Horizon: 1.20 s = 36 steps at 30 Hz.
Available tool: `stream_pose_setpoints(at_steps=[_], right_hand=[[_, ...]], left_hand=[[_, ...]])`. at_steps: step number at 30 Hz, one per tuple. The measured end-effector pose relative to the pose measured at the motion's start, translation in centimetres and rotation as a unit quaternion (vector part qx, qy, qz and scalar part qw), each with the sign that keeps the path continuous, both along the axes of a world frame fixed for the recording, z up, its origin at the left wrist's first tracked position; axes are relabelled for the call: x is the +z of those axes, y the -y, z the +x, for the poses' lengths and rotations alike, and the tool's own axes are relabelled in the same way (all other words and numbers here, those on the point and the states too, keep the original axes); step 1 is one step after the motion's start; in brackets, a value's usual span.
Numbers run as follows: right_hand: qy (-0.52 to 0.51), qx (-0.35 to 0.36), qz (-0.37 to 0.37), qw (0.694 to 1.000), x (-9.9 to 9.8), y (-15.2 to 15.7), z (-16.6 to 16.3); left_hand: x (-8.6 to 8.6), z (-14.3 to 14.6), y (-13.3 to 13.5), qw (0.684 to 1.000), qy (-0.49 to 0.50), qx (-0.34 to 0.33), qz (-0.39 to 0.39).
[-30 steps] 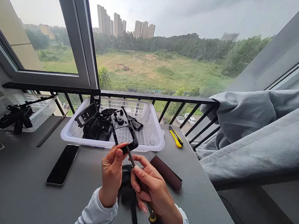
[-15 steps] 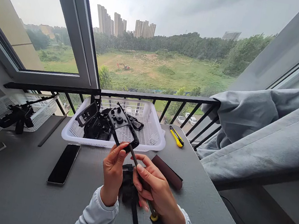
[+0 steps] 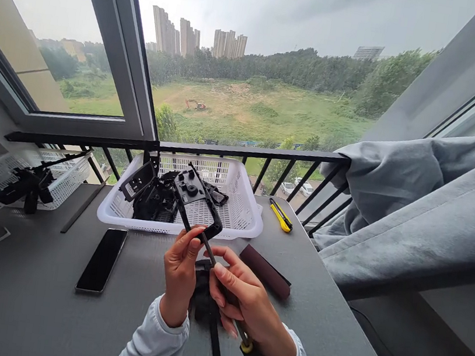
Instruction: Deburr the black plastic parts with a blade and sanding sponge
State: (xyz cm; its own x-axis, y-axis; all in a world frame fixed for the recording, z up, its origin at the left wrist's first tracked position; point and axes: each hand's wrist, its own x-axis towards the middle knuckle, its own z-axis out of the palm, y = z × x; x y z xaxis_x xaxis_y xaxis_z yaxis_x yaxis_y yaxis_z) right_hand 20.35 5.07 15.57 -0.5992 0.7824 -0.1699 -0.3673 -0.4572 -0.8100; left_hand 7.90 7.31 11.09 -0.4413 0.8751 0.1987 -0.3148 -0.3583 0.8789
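My left hand pinches the lower corner of a black plastic frame, which is tilted up in front of the white basket. In my right hand is a slim metal file, its tip against the frame's lower edge beside my left fingertips. The file's dark handle with a yellow collar points down toward me. Beneath my hands lies a black part with a long strip, partly hidden by them.
The white basket holds several black plastic parts. A phone lies to the left, a brown rolled sheet and yellow utility knife to the right. Another basket stands far left. A black railing runs behind the table.
The file has shifted very slightly along the frame's edge, with my right hand moving a little up and left. My left hand keeps its hold on the frame.
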Motion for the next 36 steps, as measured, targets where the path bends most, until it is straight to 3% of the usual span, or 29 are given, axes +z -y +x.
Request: stream_pose_setpoints(at_steps=[15, 24, 36], right_hand=[[0.0, 0.012, 0.012, 1.0, 0.1, 0.3, 0.3], [-0.014, -0.173, 0.066, 0.983, 0.6, -0.4, 0.6], [0.011, -0.183, 0.135, 0.974, -0.8, -1.1, -0.3]], left_hand=[[0.4, -0.1, 0.1, 0.999, 0.03, -0.017, -0.008], [1.9, 0.4, -0.1, 0.996, 0.075, -0.039, -0.004], [2.1, 0.4, -0.1, 0.993, 0.091, -0.076, 0.0]])
